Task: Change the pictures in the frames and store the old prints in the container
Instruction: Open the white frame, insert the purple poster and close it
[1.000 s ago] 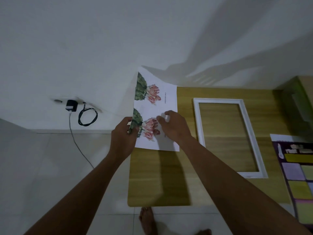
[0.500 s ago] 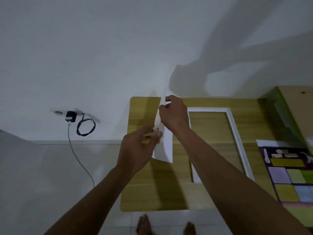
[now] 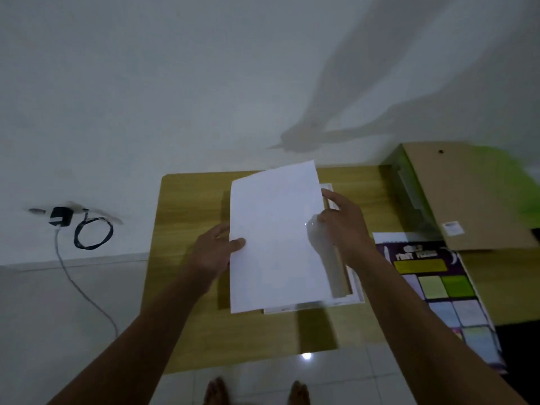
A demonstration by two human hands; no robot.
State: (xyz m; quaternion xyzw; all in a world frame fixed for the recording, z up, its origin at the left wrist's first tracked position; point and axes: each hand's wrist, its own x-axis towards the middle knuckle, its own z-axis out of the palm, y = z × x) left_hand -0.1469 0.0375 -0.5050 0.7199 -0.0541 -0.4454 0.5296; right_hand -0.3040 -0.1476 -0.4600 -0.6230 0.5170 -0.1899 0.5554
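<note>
We've flipped the print face-down over the frame, left hand and right hand pinching its edges for seating.

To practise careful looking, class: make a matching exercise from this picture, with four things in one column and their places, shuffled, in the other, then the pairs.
Things:
1 white sheet
2 white frame
3 black charger
4 purple chart

Places:
A at the wall, far left
B held by left hand and right hand
C right of the right forearm
D flat on the table, under the sheet

Pairs: 1-B, 2-D, 3-A, 4-C
</note>
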